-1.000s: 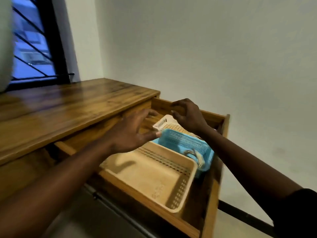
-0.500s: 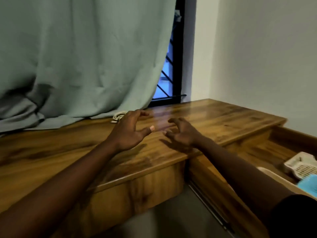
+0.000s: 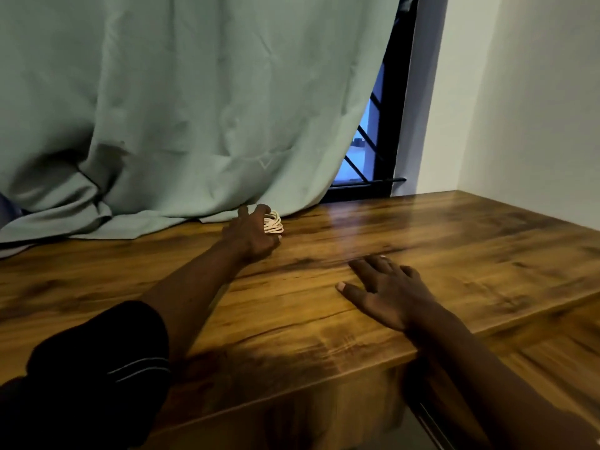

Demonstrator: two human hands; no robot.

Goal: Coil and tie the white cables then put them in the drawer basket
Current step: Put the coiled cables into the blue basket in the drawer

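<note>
A small coil of white cable [image 3: 273,223] lies at the back of the wooden tabletop [image 3: 454,241], just in front of the curtain hem. My left hand [image 3: 253,233] is stretched far forward and its fingers curl round the coil's left side, gripping it. My right hand [image 3: 386,290] lies flat on the tabletop nearer to me, fingers spread and straight, holding nothing. The drawer basket is out of view.
A pale green curtain [image 3: 181,108] hangs down onto the back of the table. A barred window [image 3: 373,151] shows at its right edge, beside a white wall. The open drawer's wooden edge [image 3: 535,345] shows at the lower right.
The view has swung left from the open drawer and baskets to the tabletop. My left hand reached to the back and took hold of the cable coil. My right hand came down flat on the table.
</note>
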